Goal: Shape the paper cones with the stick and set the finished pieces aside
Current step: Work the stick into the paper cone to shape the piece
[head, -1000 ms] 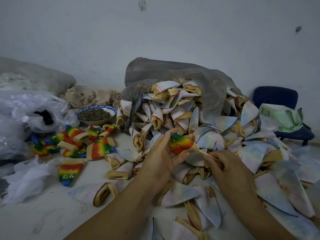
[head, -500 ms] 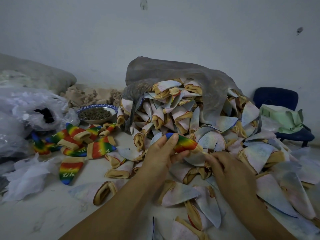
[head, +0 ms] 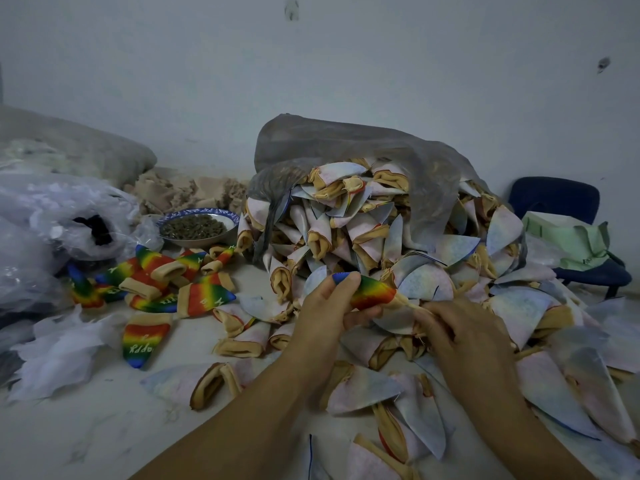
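Note:
My left hand [head: 327,308] grips a rainbow-coloured cone [head: 372,293] by its blue tip, holding it level above the table. From the cone's tan open end a thin pale stick [head: 414,305] runs into my right hand [head: 464,336], which is closed around it. A big heap of pale, inside-out cones [head: 363,233] spills from a grey plastic bag [head: 363,150] just behind my hands. Several rainbow cones [head: 180,282] lie grouped on the table to the left.
A blue-rimmed bowl of dark bits [head: 198,227] stands at the back left. Clear plastic bags [head: 52,220] and white scraps [head: 59,351] crowd the left edge. A dark blue chair [head: 554,199] with a green bag [head: 571,240] is at the right. Loose pale cones [head: 363,389] lie under my forearms.
The rainbow cone has slid slightly right and tilted flatter in my left hand, and my right hand has stayed at its open end with the stick.

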Demonstrator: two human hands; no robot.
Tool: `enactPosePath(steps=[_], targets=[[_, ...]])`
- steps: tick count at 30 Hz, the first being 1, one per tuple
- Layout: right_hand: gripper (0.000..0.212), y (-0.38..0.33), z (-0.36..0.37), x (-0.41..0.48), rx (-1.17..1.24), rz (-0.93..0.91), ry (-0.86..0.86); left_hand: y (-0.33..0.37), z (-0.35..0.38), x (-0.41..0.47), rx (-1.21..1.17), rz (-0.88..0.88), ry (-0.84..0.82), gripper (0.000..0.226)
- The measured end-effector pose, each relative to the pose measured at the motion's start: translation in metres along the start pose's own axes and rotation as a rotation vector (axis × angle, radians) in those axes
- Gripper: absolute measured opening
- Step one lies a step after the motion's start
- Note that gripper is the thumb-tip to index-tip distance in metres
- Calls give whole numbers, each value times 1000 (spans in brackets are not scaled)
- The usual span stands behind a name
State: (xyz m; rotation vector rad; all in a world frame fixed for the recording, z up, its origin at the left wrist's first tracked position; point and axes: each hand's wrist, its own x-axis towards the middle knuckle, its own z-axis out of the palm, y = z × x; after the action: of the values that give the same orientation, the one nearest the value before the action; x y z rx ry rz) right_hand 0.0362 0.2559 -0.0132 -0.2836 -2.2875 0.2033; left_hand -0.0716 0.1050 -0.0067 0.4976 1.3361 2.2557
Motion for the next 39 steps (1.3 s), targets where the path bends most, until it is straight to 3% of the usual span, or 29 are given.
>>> enactPosePath(steps=[5, 8, 12, 17, 22, 26, 31, 39], targets=[[22, 4, -1, 0, -178, -30, 34, 2, 1, -1, 34, 71, 25, 37], [31, 6, -2, -1, -266, -86, 34, 1, 1, -1, 64, 70, 8, 40], [38, -2, -2, -2, -76, -32, 47, 0, 2, 0, 73, 98, -48, 47], [22, -14, 2, -7, 13, -16, -14, 3, 1, -2, 57, 105, -104, 37], [42, -13, 2, -7, 74, 50, -135, 0, 1, -2, 67, 136, -105, 41], [46, -12, 1, -4, 53, 26, -139, 0, -2, -2, 48, 114, -102, 48], [59, -5, -7, 0, 9, -14, -104, -3, -6, 2, 100, 97, -129, 34], [67, -9, -2, -3, 94, 72, -82, -6, -5, 3, 254, 112, -70, 19]])
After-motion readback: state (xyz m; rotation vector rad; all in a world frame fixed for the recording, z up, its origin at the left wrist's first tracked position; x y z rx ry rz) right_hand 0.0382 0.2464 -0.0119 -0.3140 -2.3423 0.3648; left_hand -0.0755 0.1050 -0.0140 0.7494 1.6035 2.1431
